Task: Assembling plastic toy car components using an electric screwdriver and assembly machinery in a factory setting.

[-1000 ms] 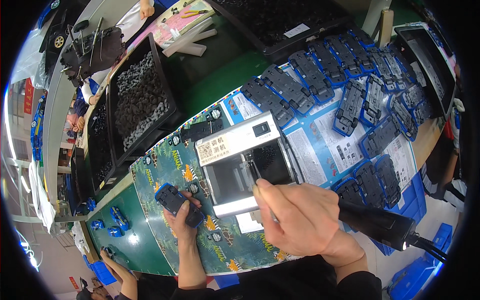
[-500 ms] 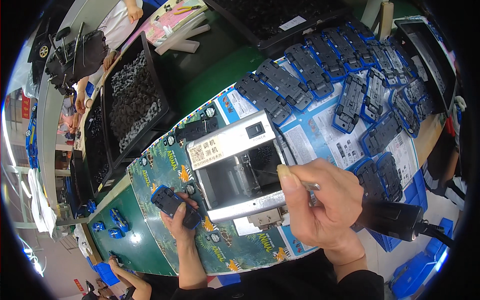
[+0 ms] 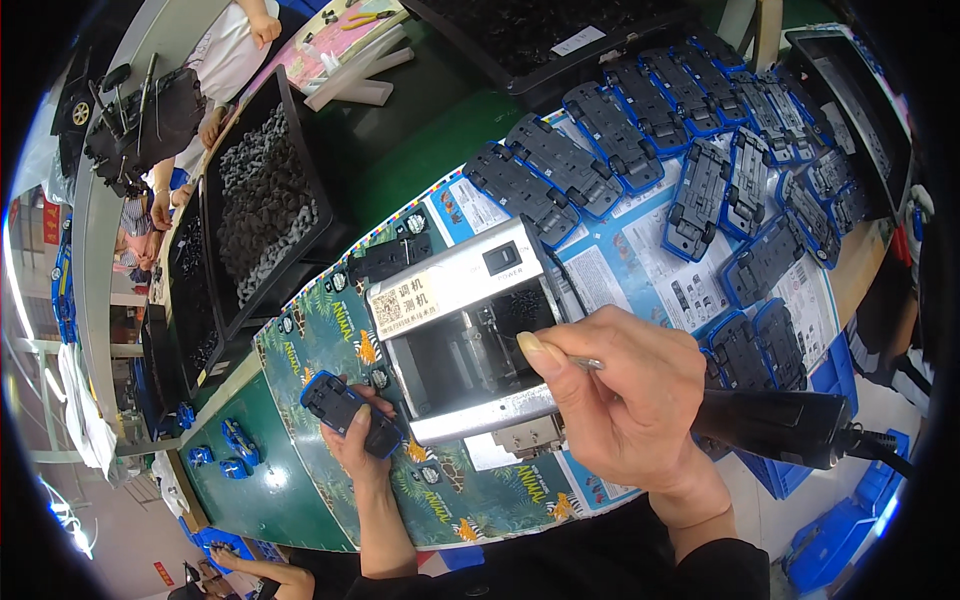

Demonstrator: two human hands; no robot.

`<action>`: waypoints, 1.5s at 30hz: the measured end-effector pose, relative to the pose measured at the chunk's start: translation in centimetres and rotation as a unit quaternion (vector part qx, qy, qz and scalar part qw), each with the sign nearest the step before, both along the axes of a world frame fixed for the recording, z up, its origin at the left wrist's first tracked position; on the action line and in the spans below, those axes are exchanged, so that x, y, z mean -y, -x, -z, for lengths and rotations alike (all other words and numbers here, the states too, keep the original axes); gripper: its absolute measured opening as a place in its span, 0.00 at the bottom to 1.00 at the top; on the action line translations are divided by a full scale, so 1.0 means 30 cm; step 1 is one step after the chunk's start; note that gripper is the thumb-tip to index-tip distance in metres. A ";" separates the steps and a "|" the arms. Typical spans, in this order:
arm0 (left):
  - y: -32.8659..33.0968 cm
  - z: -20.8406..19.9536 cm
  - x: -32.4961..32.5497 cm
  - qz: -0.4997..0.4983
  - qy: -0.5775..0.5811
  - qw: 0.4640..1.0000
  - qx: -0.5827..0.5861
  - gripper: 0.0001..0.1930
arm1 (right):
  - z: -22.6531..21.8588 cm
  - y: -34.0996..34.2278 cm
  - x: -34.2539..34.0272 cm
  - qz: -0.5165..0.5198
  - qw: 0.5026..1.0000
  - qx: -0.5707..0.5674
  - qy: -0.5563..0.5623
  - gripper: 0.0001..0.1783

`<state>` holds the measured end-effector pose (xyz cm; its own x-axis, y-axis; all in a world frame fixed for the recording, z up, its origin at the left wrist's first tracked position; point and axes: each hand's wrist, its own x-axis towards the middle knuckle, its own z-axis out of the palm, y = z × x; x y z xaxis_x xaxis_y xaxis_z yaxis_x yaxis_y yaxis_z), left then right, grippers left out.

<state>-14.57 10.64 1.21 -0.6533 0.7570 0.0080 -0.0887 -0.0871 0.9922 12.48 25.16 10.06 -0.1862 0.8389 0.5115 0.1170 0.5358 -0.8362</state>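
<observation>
L hand [image 3: 362, 445] is curled round a blue plastic toy car w/ black underside [image 3: 336, 401], above the green tabletop [image 3: 285, 490] nr its near edge, just L of a silver & black metal box [image 3: 460, 270]. R hand [image 3: 640, 400] grips a corded, black, cylindrical tool [image 3: 770, 425], thumb & index tips pressed tog. over the box's near R corner; can't tell if they pinch anything.

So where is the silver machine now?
In the head view, the silver machine sits mid-picture, between the right hand and the toy car in the left hand.
</observation>
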 end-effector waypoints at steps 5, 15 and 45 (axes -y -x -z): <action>-0.001 -0.001 0.001 0.001 0.002 1.000 -0.002 0.29 | -0.006 -0.015 0.001 -0.011 1.000 0.025 -0.001 0.02; 0.005 -0.001 0.002 0.007 0.003 1.000 0.001 0.29 | -0.019 -0.004 0.001 0.012 0.997 0.063 -0.050 0.02; 0.021 0.005 0.010 0.040 0.000 0.999 0.018 0.28 | -0.064 0.063 -0.007 0.041 0.995 0.084 -0.017 0.09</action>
